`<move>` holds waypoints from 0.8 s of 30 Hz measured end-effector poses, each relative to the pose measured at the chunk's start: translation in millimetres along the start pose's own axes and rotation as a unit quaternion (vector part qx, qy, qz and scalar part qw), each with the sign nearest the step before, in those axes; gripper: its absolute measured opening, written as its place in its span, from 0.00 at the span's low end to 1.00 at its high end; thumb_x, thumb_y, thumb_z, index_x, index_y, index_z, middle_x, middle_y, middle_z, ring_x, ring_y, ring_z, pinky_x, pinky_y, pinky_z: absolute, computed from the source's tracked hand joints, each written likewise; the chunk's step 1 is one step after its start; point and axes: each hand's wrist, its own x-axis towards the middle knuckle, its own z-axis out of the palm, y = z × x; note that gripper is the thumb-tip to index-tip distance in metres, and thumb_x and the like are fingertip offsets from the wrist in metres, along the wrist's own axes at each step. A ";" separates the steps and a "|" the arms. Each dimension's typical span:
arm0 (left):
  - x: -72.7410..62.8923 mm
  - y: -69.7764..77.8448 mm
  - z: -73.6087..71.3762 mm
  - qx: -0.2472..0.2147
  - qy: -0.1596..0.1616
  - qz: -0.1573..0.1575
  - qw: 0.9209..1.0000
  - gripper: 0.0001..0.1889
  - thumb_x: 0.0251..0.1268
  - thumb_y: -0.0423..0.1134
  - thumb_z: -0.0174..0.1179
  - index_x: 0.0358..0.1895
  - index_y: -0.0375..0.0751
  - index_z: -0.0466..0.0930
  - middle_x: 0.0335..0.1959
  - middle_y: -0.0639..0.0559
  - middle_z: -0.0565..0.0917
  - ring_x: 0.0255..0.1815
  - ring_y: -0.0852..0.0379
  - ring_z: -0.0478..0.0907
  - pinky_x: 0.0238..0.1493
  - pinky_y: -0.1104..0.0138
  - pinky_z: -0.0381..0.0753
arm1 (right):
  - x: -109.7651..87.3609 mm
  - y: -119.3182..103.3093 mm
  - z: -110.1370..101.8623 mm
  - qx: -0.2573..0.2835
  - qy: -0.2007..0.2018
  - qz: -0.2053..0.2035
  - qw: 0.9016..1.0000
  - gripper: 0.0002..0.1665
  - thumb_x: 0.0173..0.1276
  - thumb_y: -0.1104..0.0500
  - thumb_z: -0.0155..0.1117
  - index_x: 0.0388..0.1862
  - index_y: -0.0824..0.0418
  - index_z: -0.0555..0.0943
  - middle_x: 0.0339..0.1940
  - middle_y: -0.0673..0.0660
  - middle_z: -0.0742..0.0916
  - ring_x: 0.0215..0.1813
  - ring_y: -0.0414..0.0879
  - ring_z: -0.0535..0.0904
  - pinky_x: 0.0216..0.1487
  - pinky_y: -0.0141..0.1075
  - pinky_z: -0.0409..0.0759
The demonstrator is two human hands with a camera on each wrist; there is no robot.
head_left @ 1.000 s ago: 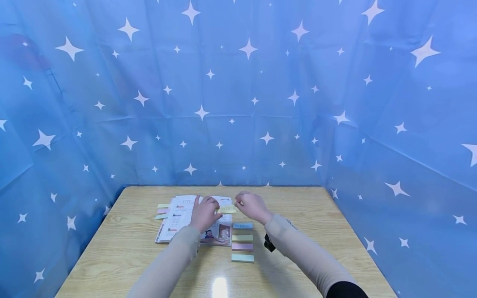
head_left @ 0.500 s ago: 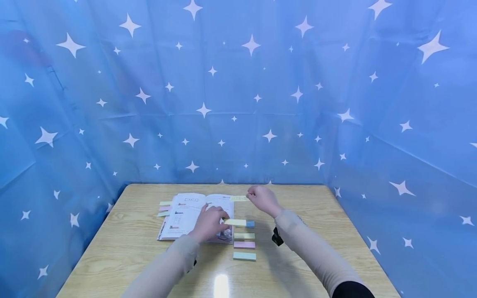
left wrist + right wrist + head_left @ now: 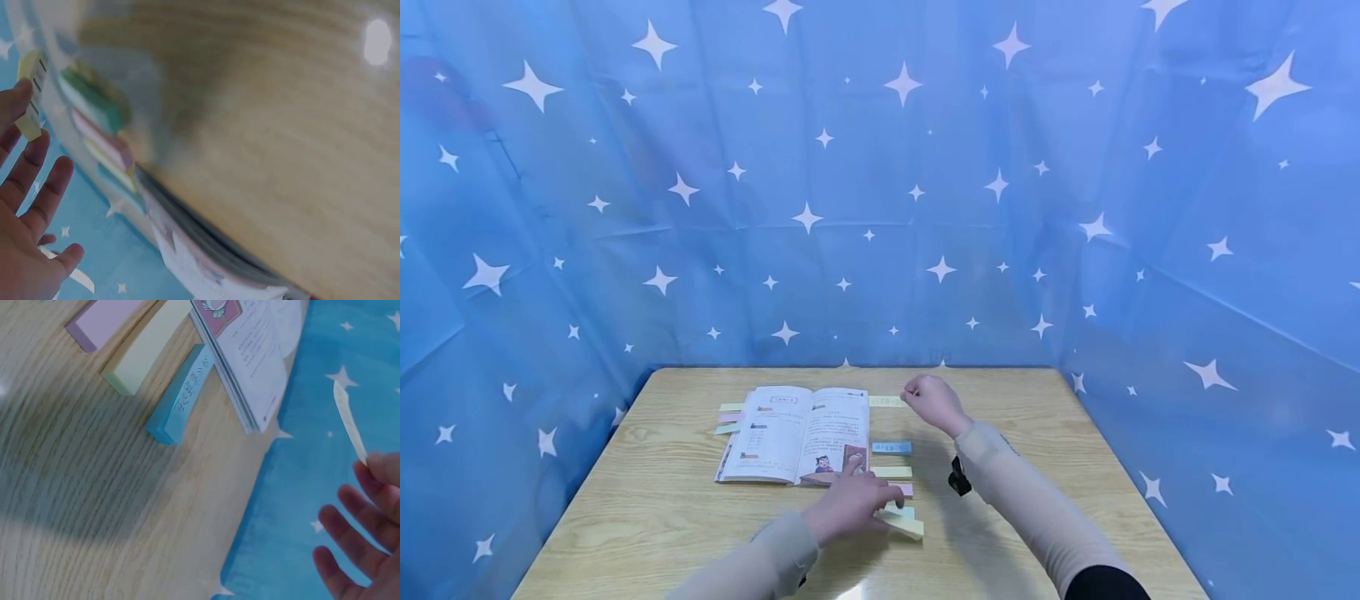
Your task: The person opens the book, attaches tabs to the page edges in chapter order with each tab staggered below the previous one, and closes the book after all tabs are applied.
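Observation:
My left hand [image 3: 848, 505] pinches a yellow sticky-note pad [image 3: 904, 524] between thumb and fingers; in the head view it overlaps a green pad [image 3: 907, 510] near the front of the row. In the left wrist view, that hand's other fingers [image 3: 47, 197] are spread. Higher up, my right hand [image 3: 934, 403] pinches one end of a single yellow sticky note [image 3: 884, 402] with handwriting, at the upper right edge of the open book [image 3: 775, 454]. The right wrist view shows this note [image 3: 350, 424] edge-on, sticking out from thumb and forefinger.
Right of the book lie a blue pad [image 3: 891, 447] with writing, another yellow pad [image 3: 891, 472] and a pink pad [image 3: 906, 490]. Yellow, pink and green tabs [image 3: 728, 418] stick out of the book's left edge. A starry blue curtain [image 3: 865, 167] stands behind the table.
The left hand has carried the yellow pad away from the right hand, down toward the front of the row. The right hand has moved slightly right and up with the single note.

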 end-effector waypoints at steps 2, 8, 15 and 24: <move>-2.2 2.8 4.0 0.014 -0.011 0.009 1.000 0.17 0.47 0.52 0.74 0.42 0.64 0.81 0.28 0.71 0.78 0.32 0.70 0.74 0.64 0.40 0.64 | 0.2 1.4 1.4 0.001 -0.001 0.008 1.000 0.11 0.70 0.59 0.61 0.29 0.58 0.86 0.36 0.54 0.87 0.30 0.43 0.79 0.40 0.43 0.81; -7.0 6.3 12.2 0.038 -0.027 0.024 0.999 0.12 0.46 0.52 0.73 0.35 0.67 0.83 0.33 0.72 0.80 0.38 0.69 0.76 0.66 0.42 0.63 | -0.3 4.2 7.6 0.012 -0.009 0.021 1.000 0.09 0.69 0.59 0.62 0.32 0.59 0.87 0.40 0.56 0.87 0.37 0.47 0.82 0.43 0.45 0.82; -8.4 5.8 16.5 0.042 -0.048 0.015 0.998 0.10 0.45 0.52 0.73 0.31 0.67 0.82 0.31 0.73 0.77 0.40 0.68 0.74 0.67 0.42 0.61 | -1.0 4.5 17.0 0.017 -0.012 0.024 1.000 0.08 0.67 0.59 0.63 0.30 0.59 0.86 0.35 0.54 0.87 0.32 0.45 0.80 0.38 0.43 0.81; -9.6 5.8 14.3 0.047 -0.036 0.020 0.998 0.08 0.46 0.52 0.73 0.29 0.66 0.83 0.29 0.74 0.77 0.41 0.67 0.73 0.63 0.46 0.68 | -1.9 8.9 33.0 0.034 -0.055 0.034 0.997 0.16 0.69 0.58 0.62 0.21 0.61 0.83 0.18 0.49 0.79 0.16 0.40 0.65 0.29 0.36 0.72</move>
